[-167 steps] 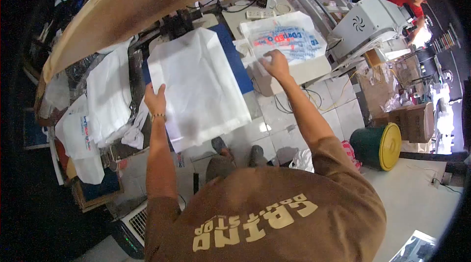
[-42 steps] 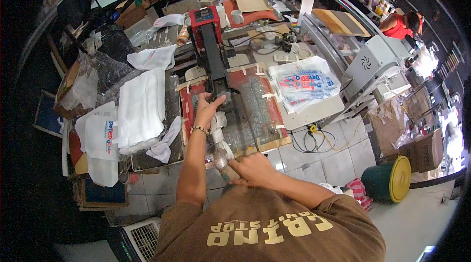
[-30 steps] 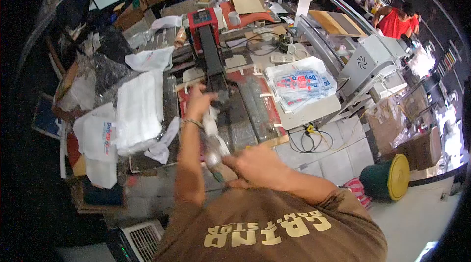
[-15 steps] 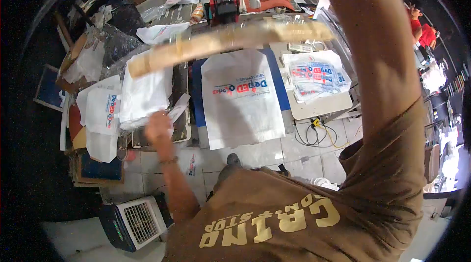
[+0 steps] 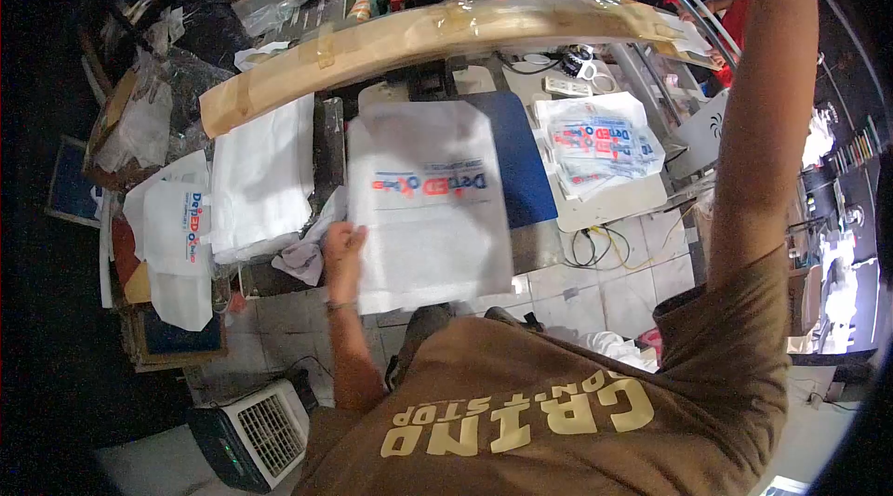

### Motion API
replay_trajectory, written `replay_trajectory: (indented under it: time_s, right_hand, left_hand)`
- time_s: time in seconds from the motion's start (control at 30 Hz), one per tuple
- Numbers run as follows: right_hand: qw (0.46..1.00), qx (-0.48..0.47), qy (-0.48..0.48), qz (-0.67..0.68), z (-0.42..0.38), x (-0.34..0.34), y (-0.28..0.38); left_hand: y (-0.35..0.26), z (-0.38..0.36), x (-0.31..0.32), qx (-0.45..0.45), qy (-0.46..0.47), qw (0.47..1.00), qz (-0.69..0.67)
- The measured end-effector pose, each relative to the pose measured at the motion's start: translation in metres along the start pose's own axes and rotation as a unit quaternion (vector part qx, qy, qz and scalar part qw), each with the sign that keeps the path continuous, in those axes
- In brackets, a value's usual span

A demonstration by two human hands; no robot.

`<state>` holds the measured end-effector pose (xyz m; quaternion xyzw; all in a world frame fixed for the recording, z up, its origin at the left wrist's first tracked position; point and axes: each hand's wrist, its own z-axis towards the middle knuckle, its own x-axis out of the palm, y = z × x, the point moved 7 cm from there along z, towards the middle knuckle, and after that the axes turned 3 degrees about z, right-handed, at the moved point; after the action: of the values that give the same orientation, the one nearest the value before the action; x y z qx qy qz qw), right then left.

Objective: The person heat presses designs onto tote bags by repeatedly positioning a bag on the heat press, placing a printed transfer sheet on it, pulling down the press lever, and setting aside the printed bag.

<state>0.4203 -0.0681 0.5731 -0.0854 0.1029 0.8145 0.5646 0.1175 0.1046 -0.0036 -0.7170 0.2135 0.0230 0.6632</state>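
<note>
A white printed bag (image 5: 433, 254) with red and blue lettering lies over the blue board (image 5: 526, 166) in front of me, shifted toward its left side. My left hand (image 5: 342, 250) is closed on the bag's left edge, thumb on top. My right arm is raised along the right side of the view; its hand is beyond the top edge. A long brown taped bar (image 5: 400, 40), with clear film along it, spans above the bag.
White bags (image 5: 260, 189) are stacked at left, beside printed bags (image 5: 177, 245). More printed bags (image 5: 605, 143) lie on a board at right. A power strip (image 5: 567, 86) and cables sit behind them. An air cooler (image 5: 256, 431) stands on the floor.
My left hand has moved right from beside the white stack and taken hold of the printed bag, which has shifted left and toward me. The brown bar appears higher; my right arm has swung right.
</note>
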Motion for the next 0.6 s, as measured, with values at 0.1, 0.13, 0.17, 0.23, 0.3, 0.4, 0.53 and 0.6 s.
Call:
replay_trajectory:
  time_s: [0.1,0.13,0.17,0.23,0.3,0.4,0.53,0.6]
  right_hand:
    - [0.992,0.098,-0.054,-0.063,-0.073,-0.074,-0.105]
    - [0.983,0.119,-0.035,-0.137,-0.129,-0.104,-0.167]
    - [0.958,0.263,-0.116,-0.006,-0.196,-0.108,-0.227]
    - [0.925,0.343,0.044,-0.157,-0.343,-0.093,-0.300]
    - [0.876,0.384,0.224,-0.185,-0.452,-0.043,-0.294]
    - [0.842,0.486,0.226,-0.054,-0.563,0.023,-0.286]
    - [0.809,0.579,0.106,-0.005,-0.583,0.069,-0.253]
    - [0.773,0.629,0.005,0.087,-0.576,0.081,-0.239]
  left_hand:
    - [-0.025,0.024,-0.102,0.105,-0.046,0.990,0.081]
    - [-0.028,0.031,-0.138,0.090,-0.028,0.994,-0.048]
    - [-0.023,0.051,-0.186,0.166,-0.040,0.983,-0.062]
    - [-0.021,0.076,-0.262,0.118,-0.138,0.982,-0.056]
    - [-0.016,0.098,-0.329,0.071,-0.171,0.974,-0.133]
    - [0.030,0.150,-0.418,0.035,-0.228,0.956,-0.182]
    - [0.059,0.178,-0.483,-0.064,-0.448,0.884,0.115]
    - [0.035,0.166,-0.462,-0.149,-0.535,0.752,0.355]
